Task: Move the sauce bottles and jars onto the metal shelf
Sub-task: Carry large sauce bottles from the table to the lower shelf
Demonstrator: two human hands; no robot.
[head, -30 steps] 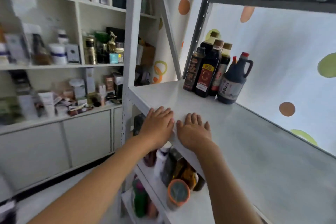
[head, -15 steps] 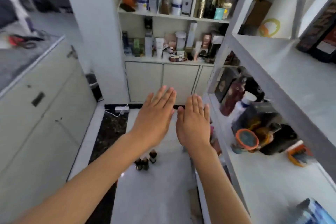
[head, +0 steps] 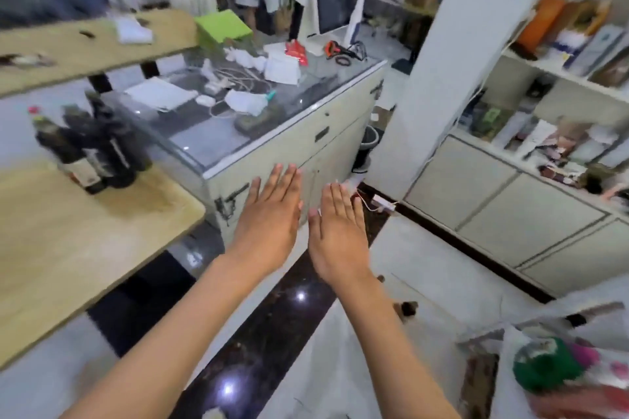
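Dark glass sauce bottles (head: 92, 150) stand grouped on the pale wooden table (head: 68, 241), at my left. I judge them heavy, smooth and breakable; I would take one around its body. My left hand (head: 269, 224) and right hand (head: 335, 235) are empty, fingers straight and together.

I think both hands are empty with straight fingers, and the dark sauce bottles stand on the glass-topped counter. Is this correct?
Not quite. The head view shows the dark sauce bottles standing on the wooden table, beside the glass-topped counter, not on it. The rest holds: the left hand and right hand are empty with straight fingers.
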